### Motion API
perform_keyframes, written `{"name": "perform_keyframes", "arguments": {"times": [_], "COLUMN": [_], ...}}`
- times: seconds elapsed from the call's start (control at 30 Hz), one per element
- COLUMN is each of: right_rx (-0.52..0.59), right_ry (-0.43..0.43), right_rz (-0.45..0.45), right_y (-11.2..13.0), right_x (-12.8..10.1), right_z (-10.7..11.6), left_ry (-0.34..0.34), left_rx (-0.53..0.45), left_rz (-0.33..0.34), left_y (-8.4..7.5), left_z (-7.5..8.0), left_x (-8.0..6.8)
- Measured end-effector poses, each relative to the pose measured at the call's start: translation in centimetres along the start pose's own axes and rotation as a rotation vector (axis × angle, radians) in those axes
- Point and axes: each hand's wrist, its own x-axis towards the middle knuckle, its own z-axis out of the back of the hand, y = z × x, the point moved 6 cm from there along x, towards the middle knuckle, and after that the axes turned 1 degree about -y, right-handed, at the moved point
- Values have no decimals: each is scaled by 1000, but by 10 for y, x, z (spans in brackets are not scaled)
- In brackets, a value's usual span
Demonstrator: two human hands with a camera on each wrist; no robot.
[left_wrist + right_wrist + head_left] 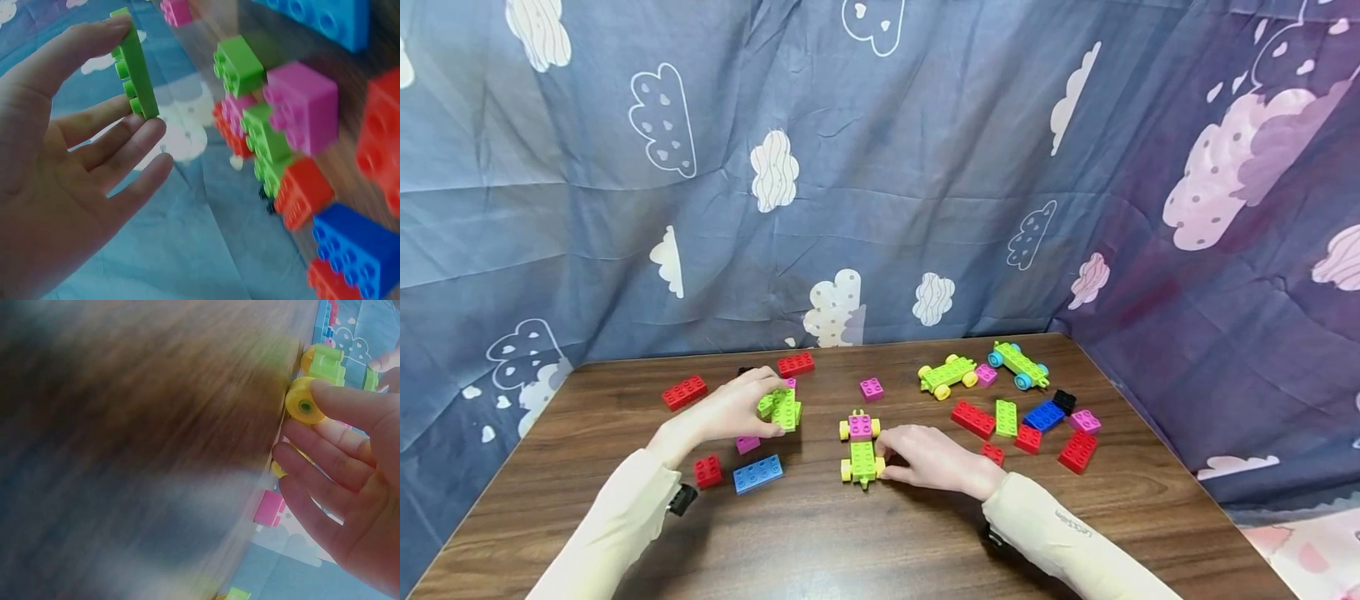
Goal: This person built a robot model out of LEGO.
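Pinching a green brick (pixel 143 78) end to end in the left hand (pixel 737 408), leaving studs (pixel 128 87) bare | seemingly gripping the toy car (pixel 862 457) by a yellow wheel (pixel 305 406) with the right hand (pixel 931 458), with contact partly hidden | probably steadying it on the bench (pixel 820 542), wheels down

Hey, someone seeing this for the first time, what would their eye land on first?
Probably the toy car with yellow wheels and a pink brick, in the middle of the table, with the right hand at its side. Next, perhaps, a green brick in the left hand, held up left of the car. Behind hangs a blue curtain with pale clouds.
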Motion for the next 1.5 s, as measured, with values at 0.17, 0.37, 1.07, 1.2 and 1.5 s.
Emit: {"name": "perform_keyframes", "arguments": {"times": [0.17,0.37,1.07,1.2,1.5], "right_rx": [21,15,25,17,6], "right_ry": [7,5,-7,-3,-7], "right_rz": [-4,-10,-5,-6,-17], "right_y": [-1,-1,-3,-2,-1], "right_x": [0,-2,-1,-1,-3], "right_z": [0,1,-1,-1,1], "left_ry": [22,51,103,86,78], "left_rx": [-19,-22,-85,-79,-71], "left_rz": [-50,-68,-57,-73,-85], "left_y": [-12,-22,-49,-52,-57], "left_z": [-9,-17,-40,-43,-48], "left_x": [12,23,39,39,43]}}
